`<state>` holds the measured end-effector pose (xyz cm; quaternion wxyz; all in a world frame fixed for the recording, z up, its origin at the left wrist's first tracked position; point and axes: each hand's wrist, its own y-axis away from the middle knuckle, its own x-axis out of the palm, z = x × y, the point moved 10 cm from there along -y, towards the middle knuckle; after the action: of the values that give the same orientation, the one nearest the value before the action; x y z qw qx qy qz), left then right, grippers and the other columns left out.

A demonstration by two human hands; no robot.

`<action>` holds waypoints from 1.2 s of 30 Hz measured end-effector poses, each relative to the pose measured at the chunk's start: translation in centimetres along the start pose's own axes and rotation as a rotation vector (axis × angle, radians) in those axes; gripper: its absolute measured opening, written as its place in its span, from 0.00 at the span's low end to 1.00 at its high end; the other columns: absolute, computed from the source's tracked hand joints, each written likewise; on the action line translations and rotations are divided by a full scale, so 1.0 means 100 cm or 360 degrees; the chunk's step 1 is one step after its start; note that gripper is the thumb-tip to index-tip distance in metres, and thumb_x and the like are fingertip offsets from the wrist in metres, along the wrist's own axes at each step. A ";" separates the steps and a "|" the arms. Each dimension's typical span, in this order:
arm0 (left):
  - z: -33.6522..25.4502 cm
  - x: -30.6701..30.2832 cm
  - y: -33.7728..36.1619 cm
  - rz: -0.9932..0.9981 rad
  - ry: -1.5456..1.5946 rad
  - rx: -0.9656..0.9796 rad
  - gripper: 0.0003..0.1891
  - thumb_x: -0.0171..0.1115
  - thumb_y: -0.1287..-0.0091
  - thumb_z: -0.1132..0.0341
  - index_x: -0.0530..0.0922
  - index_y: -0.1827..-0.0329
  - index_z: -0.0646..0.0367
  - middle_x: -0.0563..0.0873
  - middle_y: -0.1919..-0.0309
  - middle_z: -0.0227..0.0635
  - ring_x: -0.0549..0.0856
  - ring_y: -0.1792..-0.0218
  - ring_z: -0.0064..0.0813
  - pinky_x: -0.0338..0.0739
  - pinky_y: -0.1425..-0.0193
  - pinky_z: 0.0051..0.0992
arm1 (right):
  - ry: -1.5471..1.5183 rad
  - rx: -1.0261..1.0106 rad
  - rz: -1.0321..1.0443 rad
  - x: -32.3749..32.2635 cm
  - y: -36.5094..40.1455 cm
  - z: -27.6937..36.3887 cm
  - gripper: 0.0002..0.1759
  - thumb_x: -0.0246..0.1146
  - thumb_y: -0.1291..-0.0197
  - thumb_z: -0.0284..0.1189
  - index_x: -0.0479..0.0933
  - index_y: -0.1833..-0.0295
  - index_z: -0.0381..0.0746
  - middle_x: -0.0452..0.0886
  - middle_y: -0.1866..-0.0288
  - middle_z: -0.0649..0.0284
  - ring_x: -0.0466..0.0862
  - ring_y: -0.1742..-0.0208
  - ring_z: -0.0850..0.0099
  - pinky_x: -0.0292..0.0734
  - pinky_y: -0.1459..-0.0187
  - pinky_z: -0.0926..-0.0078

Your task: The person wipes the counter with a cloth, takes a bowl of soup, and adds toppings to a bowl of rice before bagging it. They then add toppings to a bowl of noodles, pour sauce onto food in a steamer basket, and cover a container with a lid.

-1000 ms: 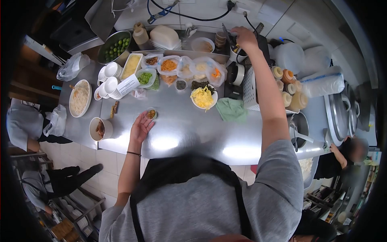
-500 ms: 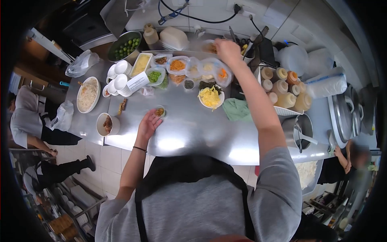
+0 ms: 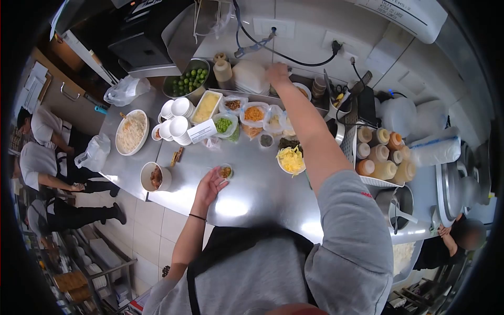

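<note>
My left hand (image 3: 211, 186) is palm up on the steel counter. Its fingers and thumb curve around the side of a small clear cup (image 3: 226, 171) with a brown-green chopped filling. My right hand (image 3: 278, 76) reaches to the back ledge, beside a stack of white foam containers (image 3: 251, 77). Its fingers look curled, and what they hold, if anything, is hidden. Just right of the wrist stands a round tub (image 3: 302, 91) with brown contents, partly covered by the arm. A bowl of shredded yellow egg (image 3: 291, 159) sits close to my right forearm.
Bags and tubs of toppings, such as shredded carrot (image 3: 254, 113) and chopped greens (image 3: 223, 125), line the back. At left are a rice bowl (image 3: 131, 133) and a white tub with meat (image 3: 156, 177). A basket of sauce bottles (image 3: 383, 157) stands right. Other people (image 3: 47, 168) stand left.
My right hand has moved left and further back, from over the brown-filled tub to beside the foam containers. My left hand stays at the small cup. The camera view has shifted.
</note>
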<state>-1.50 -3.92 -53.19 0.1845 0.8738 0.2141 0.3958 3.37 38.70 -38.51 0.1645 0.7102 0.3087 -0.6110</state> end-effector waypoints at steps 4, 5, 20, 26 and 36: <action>-0.002 0.003 0.002 -0.0011 -0.0035 0.0034 0.18 0.48 0.33 0.58 0.69 0.46 0.60 0.79 0.56 0.34 0.80 0.57 0.27 0.75 0.48 0.35 | 0.0243 0.0001 -0.0069 -0.046 0.014 -0.009 0.12 0.54 0.48 0.30 0.81 0.62 0.41 0.80 0.56 0.56 0.79 0.52 0.64 0.73 0.56 0.66; -0.001 0.002 0.003 -0.0011 -0.0036 0.0030 0.18 0.48 0.33 0.58 0.69 0.46 0.60 0.79 0.56 0.34 0.80 0.57 0.27 0.75 0.48 0.35 | 0.0243 0.0003 -0.0066 -0.048 0.021 -0.012 0.12 0.54 0.48 0.30 0.81 0.62 0.41 0.80 0.56 0.56 0.79 0.52 0.64 0.73 0.56 0.66; 0.011 0.000 -0.006 0.0250 -0.0128 -0.0040 0.21 0.46 0.32 0.56 0.67 0.41 0.58 0.74 0.44 0.37 0.73 0.44 0.33 0.67 0.39 0.35 | -0.1135 -0.0053 -0.0528 -0.107 0.236 -0.029 0.05 0.58 0.54 0.27 0.77 0.70 0.39 0.78 0.67 0.56 0.79 0.63 0.57 0.74 0.62 0.65; 0.012 0.004 -0.006 0.0237 -0.0199 -0.0108 0.22 0.47 0.32 0.55 0.66 0.40 0.58 0.75 0.45 0.35 0.75 0.45 0.29 0.69 0.41 0.31 | -0.1489 0.1011 -0.0661 -0.130 0.486 -0.227 0.09 0.62 0.50 0.25 0.80 0.61 0.38 0.81 0.66 0.60 0.81 0.65 0.67 0.73 0.63 0.75; 0.010 0.001 -0.005 0.0244 -0.0210 -0.0089 0.22 0.48 0.33 0.55 0.67 0.41 0.58 0.75 0.46 0.35 0.74 0.45 0.29 0.70 0.42 0.29 | -0.0053 0.0953 0.0843 0.051 0.593 -0.329 0.10 0.56 0.49 0.28 0.80 0.63 0.38 0.80 0.60 0.51 0.81 0.57 0.59 0.76 0.57 0.66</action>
<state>-0.78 -3.56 -53.98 0.1917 0.9063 0.1228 0.3560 66.82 15.18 -45.42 0.1071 0.7717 -0.0796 -0.6218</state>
